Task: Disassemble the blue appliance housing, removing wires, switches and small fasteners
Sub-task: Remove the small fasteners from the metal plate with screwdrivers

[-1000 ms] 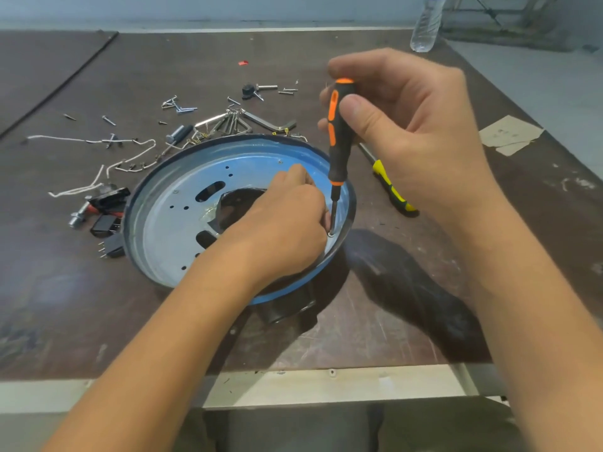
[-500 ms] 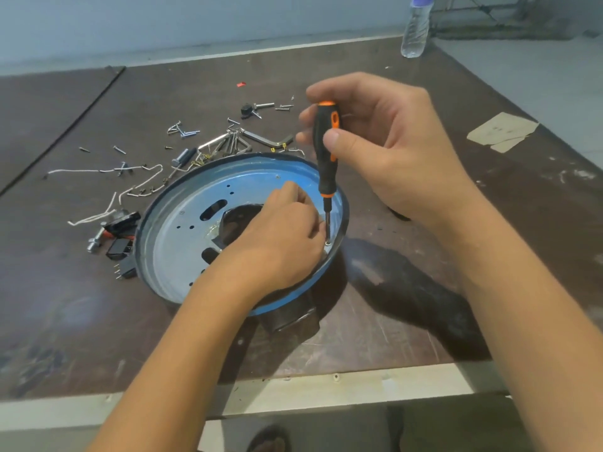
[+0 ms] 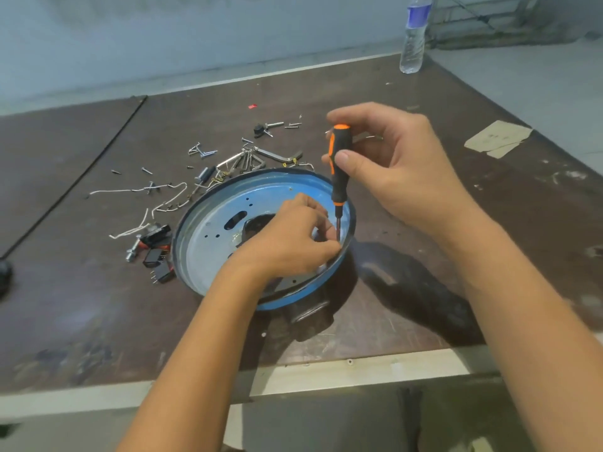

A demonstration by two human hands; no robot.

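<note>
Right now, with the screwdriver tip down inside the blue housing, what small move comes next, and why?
Probably twist the screwdriver with the right hand to loosen the hidden fastener: its tip stands upright near the blue housing's right rim, and the left hand curls right beside the tip.

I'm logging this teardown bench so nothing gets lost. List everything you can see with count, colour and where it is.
housing: one, blue, table centre
screwdriver: one, orange and black, upright, tip inside housing near its right rim
wires: several, white, left of housing
switches: a few, black, by housing's left rim
screws: many, silver, scattered behind housing
metal keys: a bundle, silver, behind housing
red scrap: one, red, further back
bottle: one, clear, far right edge
cardboard scrap: one, tan, right side
cable: one, black, far left
table: one, dark brown
left hand: inside housing, fingers curled by screwdriver tip
right hand: grips screwdriver handle
</note>
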